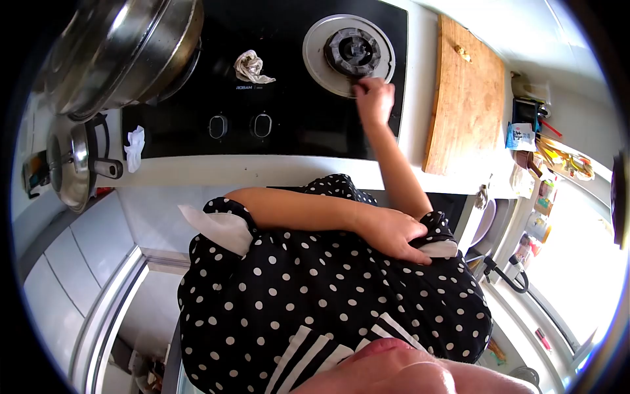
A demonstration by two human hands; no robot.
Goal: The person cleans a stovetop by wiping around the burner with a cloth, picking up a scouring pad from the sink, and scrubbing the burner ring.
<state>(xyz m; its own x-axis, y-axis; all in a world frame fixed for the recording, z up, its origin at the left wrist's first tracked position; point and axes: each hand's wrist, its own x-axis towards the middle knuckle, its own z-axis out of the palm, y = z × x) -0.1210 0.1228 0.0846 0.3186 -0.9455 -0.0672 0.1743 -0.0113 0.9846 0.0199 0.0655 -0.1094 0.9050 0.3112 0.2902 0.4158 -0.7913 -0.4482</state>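
My left hand [396,235] reaches across my body and is closed on the right sleeve [441,233], a black fabric with white dots and a pale cuff, near the elbow. My right hand [375,100] is over the front edge of the round burner plate [317,62], just below the dark burner head [354,52]. Its fingers are curled together with blurred tips; what they hold, if anything, cannot be made out. To the left, a crumpled, stained cloth [250,67] lies on the black glass stovetop [282,39].
A large steel steamer pot [125,52] stands on the left burner. Two control knobs [261,125] sit near the front edge. White crumpled tissue [134,149] and a lidded pan [71,164] are at left. A wooden cutting board [464,98] lies at right.
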